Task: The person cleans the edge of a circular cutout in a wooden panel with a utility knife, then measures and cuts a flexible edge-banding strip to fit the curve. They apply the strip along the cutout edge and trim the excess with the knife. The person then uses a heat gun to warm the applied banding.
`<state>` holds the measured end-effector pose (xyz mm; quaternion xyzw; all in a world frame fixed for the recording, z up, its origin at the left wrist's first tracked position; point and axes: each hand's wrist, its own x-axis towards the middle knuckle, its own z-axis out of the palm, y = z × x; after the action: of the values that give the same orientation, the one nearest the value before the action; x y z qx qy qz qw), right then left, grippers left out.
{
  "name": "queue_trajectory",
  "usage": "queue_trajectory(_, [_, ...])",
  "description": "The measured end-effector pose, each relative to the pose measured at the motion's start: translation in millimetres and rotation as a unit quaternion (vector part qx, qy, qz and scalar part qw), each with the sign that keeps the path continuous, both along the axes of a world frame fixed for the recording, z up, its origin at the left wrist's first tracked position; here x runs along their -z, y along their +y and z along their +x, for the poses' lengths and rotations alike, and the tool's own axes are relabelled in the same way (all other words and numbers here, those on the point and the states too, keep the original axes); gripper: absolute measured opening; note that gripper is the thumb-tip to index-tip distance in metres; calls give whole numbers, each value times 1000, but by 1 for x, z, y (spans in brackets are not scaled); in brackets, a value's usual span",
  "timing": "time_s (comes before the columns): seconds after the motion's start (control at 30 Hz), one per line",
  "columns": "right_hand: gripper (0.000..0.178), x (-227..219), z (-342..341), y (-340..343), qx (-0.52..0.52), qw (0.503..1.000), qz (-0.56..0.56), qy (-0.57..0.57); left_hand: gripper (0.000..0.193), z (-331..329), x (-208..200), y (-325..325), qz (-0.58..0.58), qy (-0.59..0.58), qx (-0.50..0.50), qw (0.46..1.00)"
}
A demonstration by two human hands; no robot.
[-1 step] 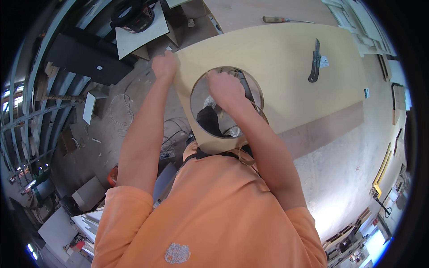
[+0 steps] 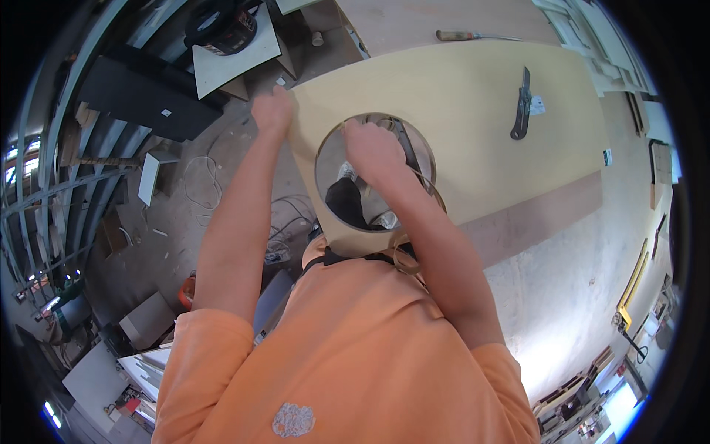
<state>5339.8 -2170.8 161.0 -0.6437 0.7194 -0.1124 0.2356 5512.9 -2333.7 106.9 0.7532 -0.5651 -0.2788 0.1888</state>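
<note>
Pale wooden board (image 2: 458,103) runs long, off to my right. My left hand (image 2: 272,115) grips its far left corner. My right hand (image 2: 373,150), nearer the round hole (image 2: 336,217), curls at its far left rim; I can't tell if it pinches the thin strip (image 2: 396,259).

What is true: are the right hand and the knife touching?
Apart: the head view shows plain board between the right hand and the knife.

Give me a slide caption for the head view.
Left hand at the edge of a wooden panel, right hand at its round cutout, utility knife lying on it.
</note>
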Motion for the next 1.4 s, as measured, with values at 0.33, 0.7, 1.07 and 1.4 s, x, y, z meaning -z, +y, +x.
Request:
queue_trajectory(0.33, [12, -8, 14, 32, -32, 999, 8, -25, 58, -1, -4, -7, 8, -42, 27, 999])
queue_trajectory(0.7, [10, -24, 21, 59, -70, 996, 11, -48, 61, -6, -9, -7, -11, -44, 65, 997])
queue_trajectory(1.07, [18, -121, -61, 156, 129, 991, -1, -34, 65, -11, -25, -25, -16, -137, 139, 981])
queue_trajectory(1.4, [22, -161, -144, 260, 505, 849, -130, -79, 53, -30, -84, 74, -11, -309, 548, 777])
